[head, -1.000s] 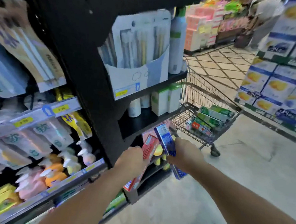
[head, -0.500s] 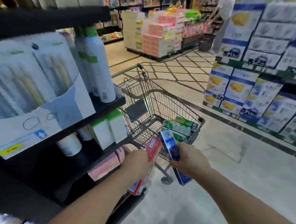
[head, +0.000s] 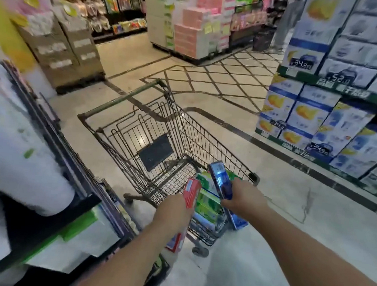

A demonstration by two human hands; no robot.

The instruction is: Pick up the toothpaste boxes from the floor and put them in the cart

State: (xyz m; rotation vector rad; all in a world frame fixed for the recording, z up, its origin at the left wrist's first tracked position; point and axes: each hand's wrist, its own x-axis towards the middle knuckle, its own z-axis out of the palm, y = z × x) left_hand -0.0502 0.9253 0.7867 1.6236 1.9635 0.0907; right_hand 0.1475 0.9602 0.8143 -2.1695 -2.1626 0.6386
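red box (head: 192, 191) being shown with blue end | blue box (head: 220, 180) | green-white boxes (head: 208, 202) | cart (head: 123, 103) green-handled, dark wire | floor (head: 210, 77) beige, dark diamond lattice

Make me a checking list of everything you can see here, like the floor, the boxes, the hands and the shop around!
Surface: pale stone floor, bare where visible.
Job's things: red box in left hand; blue box in right hand, both over the wire cart; green boxes already lie inside.
Clutter: nothing seen on the floor.
Hands: each grips one box.
Cables: nothing seen.
Surroundings: dark shelf on the left, stacked cartons on the right, pink packs beyond.
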